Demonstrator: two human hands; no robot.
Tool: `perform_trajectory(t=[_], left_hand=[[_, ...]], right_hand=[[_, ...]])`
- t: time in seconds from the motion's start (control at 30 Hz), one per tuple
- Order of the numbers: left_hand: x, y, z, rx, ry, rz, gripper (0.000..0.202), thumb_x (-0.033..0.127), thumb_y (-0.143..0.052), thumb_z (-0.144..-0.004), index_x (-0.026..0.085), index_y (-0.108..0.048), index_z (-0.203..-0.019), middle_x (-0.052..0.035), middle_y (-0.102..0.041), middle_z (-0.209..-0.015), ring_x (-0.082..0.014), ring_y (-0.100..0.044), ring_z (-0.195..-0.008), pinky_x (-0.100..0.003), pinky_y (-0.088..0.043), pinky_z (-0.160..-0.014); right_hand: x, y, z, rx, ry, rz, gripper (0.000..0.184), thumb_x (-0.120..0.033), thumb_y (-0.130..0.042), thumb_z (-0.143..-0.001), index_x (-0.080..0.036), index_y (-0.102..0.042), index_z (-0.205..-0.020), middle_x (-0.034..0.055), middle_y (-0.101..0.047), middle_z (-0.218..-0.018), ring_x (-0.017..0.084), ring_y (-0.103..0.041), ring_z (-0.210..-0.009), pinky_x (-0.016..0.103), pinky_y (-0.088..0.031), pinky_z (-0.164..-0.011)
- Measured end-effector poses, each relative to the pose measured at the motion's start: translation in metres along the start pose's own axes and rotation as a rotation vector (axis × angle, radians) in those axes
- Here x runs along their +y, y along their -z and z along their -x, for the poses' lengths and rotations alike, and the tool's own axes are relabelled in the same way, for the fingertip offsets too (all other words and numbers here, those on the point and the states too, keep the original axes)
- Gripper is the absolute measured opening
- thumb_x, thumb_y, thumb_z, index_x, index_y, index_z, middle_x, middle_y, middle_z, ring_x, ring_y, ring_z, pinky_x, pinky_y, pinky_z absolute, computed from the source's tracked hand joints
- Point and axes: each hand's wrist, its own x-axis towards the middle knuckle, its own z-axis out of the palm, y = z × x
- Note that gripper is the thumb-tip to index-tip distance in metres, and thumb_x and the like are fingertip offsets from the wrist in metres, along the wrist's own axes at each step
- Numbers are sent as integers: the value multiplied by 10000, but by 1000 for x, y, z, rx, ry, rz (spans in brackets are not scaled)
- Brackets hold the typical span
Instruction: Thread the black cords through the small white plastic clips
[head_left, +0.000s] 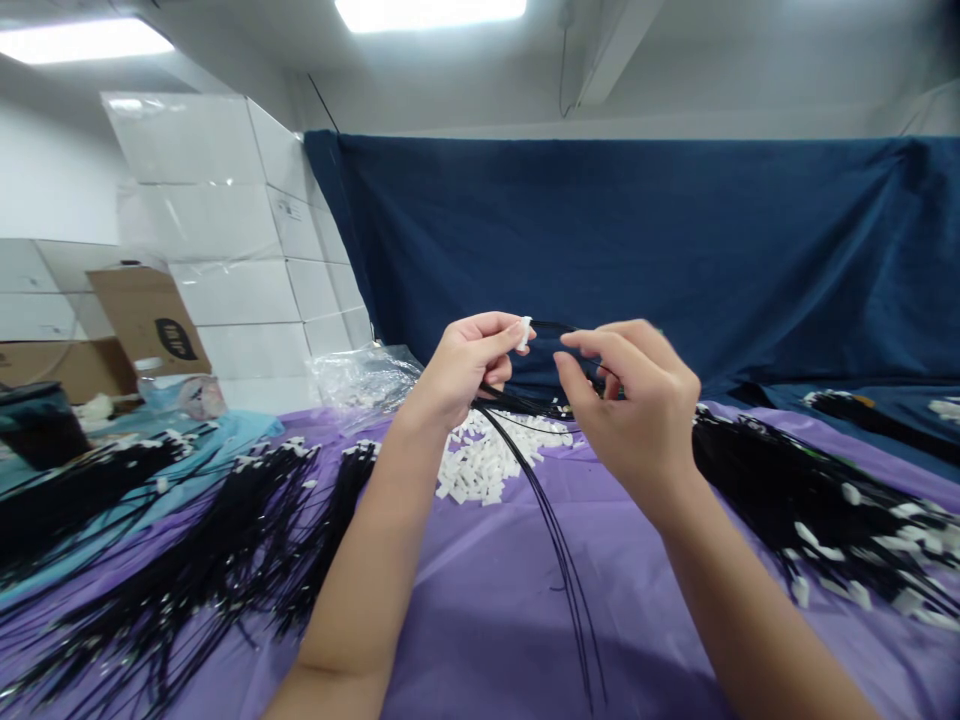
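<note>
My left hand point(480, 360) is raised above the table, pinching a small white plastic connector point(524, 334) between thumb and forefinger. Thin black wires point(551, 520) hang from below this hand and curve down toward the front. Another black wire point(551, 324) leads from the connector toward my right hand point(630, 375). That hand is just to the right, its thumb and forefinger apart; its lower fingers curl near black wire, and whether they touch it is hidden. Behind and below the hands lies a pile of small white connectors point(476, 465).
Bundles of black wires with white ends point(217, 530) spread over the purple tablecloth point(480, 600) on the left. Another wire bundle point(780, 480) lies at right. Clear plastic bags point(367, 380), a bottle point(150, 380) and white boxes point(232, 290) stand behind; a blue curtain point(600, 230) hangs at back.
</note>
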Motion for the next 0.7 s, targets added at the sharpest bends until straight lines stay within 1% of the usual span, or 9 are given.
perform_trajectory(t=[0.07,0.13,0.2,0.27,0.33,0.37,0.5,0.6,0.7], left_hand=[[-1,1,-2,57,-13,-24,191,324,-655,-794,150,-608,-731,35,-408,-564,-18,-315,-412,-168,-146,-367],[-3,2,-4,127,-29,-34,191,316,-656,-789,145,-604,-723,24,-439,-604,-15,-328,-424,-164,-159,-366],[-3,2,-5,198,-37,-29,175,305,-655,-786,143,-606,-739,11,-485,-676,-8,-340,-431,-163,-165,-359],[-3,1,-5,247,-40,-17,159,300,-655,-781,147,-611,-768,6,-510,-745,-3,-346,-430,-164,-155,-346],[-2,-1,-4,264,-43,-6,159,304,-657,-775,152,-614,-787,8,-511,-777,-1,-352,-429,-161,-153,-337],[-2,-1,-4,263,-45,-3,160,306,-658,-773,153,-616,-792,10,-507,-780,-1,-354,-430,-158,-161,-336],[-1,-2,-3,254,-47,-13,147,302,-647,-781,159,-620,-803,8,-511,-798,-2,-370,-438,-150,-187,-341],[-1,-3,-3,241,-45,-12,135,291,-639,-787,158,-618,-796,7,-508,-794,-2,-367,-440,-150,-180,-345],[-2,-4,-3,224,-50,-1,131,280,-639,-788,152,-610,-781,5,-507,-787,-1,-365,-438,-152,-183,-351]], right_hand=[[-3,5,-1,45,16,72,112,-184,-581,-842,-200,-677,-898,77,-617,-909,178,-519,-775,317,-415,-698],[-8,10,-1,-15,51,45,88,-176,-575,-848,-191,-662,-847,67,-619,-862,182,-528,-801,319,-413,-733],[-14,13,1,-188,39,-56,88,-166,-568,-849,-193,-641,-808,26,-612,-777,141,-531,-715,280,-407,-678],[-17,11,3,-411,-30,-131,100,-182,-565,-853,-200,-634,-783,-3,-604,-738,108,-519,-631,249,-385,-604],[-18,6,7,-583,-101,-142,134,-202,-553,-864,-200,-639,-762,-5,-612,-746,100,-528,-616,241,-381,-597],[-17,2,8,-632,-124,-134,154,-206,-539,-874,-197,-646,-763,2,-622,-760,105,-542,-634,244,-389,-620],[-11,-12,12,-648,-152,-162,167,-182,-524,-878,-189,-680,-820,15,-654,-791,118,-571,-694,248,-397,-670],[-7,-17,14,-623,-142,-235,153,-144,-547,-845,-191,-690,-822,-1,-660,-767,104,-553,-660,231,-384,-638],[-6,-18,14,-601,-150,-239,148,-122,-556,-818,-190,-684,-789,-16,-651,-727,92,-528,-612,226,-375,-624]])
